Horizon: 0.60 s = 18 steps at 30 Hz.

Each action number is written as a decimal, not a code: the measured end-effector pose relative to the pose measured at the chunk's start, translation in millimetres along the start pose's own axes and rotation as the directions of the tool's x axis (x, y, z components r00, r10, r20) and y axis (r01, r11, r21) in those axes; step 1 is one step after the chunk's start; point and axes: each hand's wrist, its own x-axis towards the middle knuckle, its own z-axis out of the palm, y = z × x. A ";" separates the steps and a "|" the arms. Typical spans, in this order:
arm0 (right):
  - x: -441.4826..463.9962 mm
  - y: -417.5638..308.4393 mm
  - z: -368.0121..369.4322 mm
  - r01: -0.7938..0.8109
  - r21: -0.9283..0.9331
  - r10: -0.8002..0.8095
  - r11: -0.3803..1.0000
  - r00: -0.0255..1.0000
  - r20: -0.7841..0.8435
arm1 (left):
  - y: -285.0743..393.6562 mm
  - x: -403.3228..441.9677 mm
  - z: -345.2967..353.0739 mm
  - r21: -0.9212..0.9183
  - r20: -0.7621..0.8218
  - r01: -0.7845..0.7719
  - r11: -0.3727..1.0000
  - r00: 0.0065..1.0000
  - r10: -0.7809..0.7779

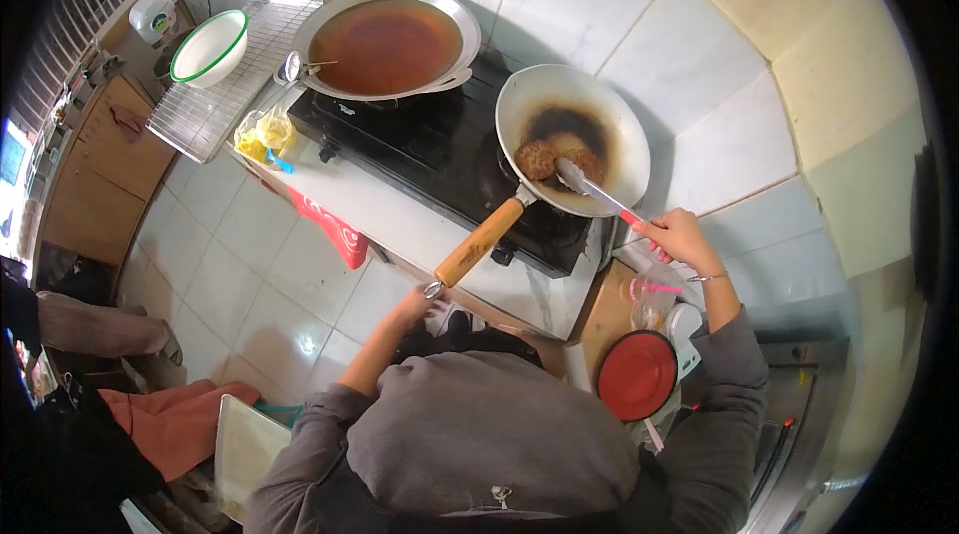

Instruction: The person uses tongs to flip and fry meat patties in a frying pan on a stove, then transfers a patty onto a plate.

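My right hand is closed around the red grip of metal tongs. The tongs' head rests against one of two browned patties in a white pan, whose inside is scorched dark. A long wooden handle runs from the pan toward me. By the ring at the handle's end is my left hand, low and partly in shadow; its fingers look loose and apart, with nothing seen in them.
A large wok of reddish-brown liquid, with a thermometer at its rim, shares the black stove. A green-rimmed bowl stands on a wire rack. At right is a red round pan or lid. Another person's leg shows at left.
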 end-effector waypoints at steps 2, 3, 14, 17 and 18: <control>-3.3 -3.9 -6.9 0.012 -0.015 -0.012 1.000 1.000 -0.009 | 24.9 0.4 31.2 -0.020 0.029 -0.050 0.999 0.998 0.051; -3.6 -4.9 -10.4 0.013 -0.011 -0.013 1.000 1.000 -0.013 | 35.3 2.0 44.6 -0.004 0.048 -0.050 0.999 0.998 0.050; 34.6 -3.3 7.6 -0.136 0.189 0.065 0.973 0.937 0.344 | 52.1 31.7 92.1 -0.018 -0.051 -0.104 0.994 0.993 0.103; 36.7 -5.9 8.5 -0.090 0.111 0.049 0.990 0.945 0.324 | 48.3 36.3 95.8 0.004 -0.097 -0.101 0.995 0.990 0.100; 35.1 -10.7 9.0 -0.061 0.085 0.032 0.994 0.950 0.312 | 48.8 38.2 96.1 0.002 -0.100 -0.103 0.995 0.990 0.103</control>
